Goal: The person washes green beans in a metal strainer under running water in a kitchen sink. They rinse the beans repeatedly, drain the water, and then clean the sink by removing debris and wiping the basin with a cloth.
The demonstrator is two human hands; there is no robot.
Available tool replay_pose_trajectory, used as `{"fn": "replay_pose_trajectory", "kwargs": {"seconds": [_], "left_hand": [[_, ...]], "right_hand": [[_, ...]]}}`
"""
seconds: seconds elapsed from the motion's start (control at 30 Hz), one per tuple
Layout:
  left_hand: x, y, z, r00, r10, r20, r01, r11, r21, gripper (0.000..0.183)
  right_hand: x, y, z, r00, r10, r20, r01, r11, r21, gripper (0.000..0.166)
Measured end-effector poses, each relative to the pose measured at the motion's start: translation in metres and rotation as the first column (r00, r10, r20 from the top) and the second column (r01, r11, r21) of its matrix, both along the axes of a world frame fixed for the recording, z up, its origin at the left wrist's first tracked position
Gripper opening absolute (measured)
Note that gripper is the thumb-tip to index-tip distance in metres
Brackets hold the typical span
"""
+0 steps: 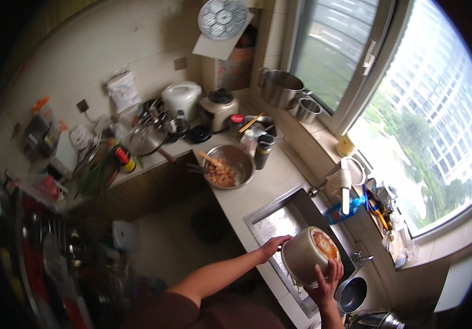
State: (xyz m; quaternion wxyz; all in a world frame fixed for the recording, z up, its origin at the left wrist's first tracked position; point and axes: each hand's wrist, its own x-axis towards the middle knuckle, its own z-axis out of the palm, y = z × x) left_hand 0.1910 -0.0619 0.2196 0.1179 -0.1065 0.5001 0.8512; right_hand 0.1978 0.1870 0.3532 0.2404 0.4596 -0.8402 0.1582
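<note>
Over the stainless steel sink [279, 220], a beige cooking pot [301, 257] is tilted on its side. Its brown-stained underside [325, 243] faces up and to the right. My left hand [275, 248] grips the pot at its rim end, where a small dark part, perhaps a handle, shows by the fingers. Spread fingers of my right hand [327, 281] press against the pot's wall near its base. The pot's mouth is turned away, so its inside is hidden. Part of the sink basin is covered by the pot.
Beyond the sink stands a steel bowl [246, 164] of minced food with a wooden utensil. A faucet [316, 190] overhangs the sink's far side. A dark bowl [351, 294] sits near my right wrist. Steel pots [281, 88] line the window sill; a black tumbler [264, 152] stands beside the bowl.
</note>
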Motion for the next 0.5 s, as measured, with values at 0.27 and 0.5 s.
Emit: {"fn": "replay_pose_trajectory", "kwargs": {"seconds": [0.27,0.5], "left_hand": [[-0.014,-0.027,-0.012,0.985,0.013,0.171,-0.014,1.000,0.007,0.065],[0.018,-0.059,-0.007,0.952,0.256,-0.168,-0.267,0.962,-0.046,0.073]], "right_hand": [[-0.034,-0.020,-0.016,0.996,0.078,0.043,-0.081,0.993,0.083,0.088],[-0.029,-0.054,-0.040,0.961,0.037,0.275,0.052,0.949,-0.312,0.090]]}}
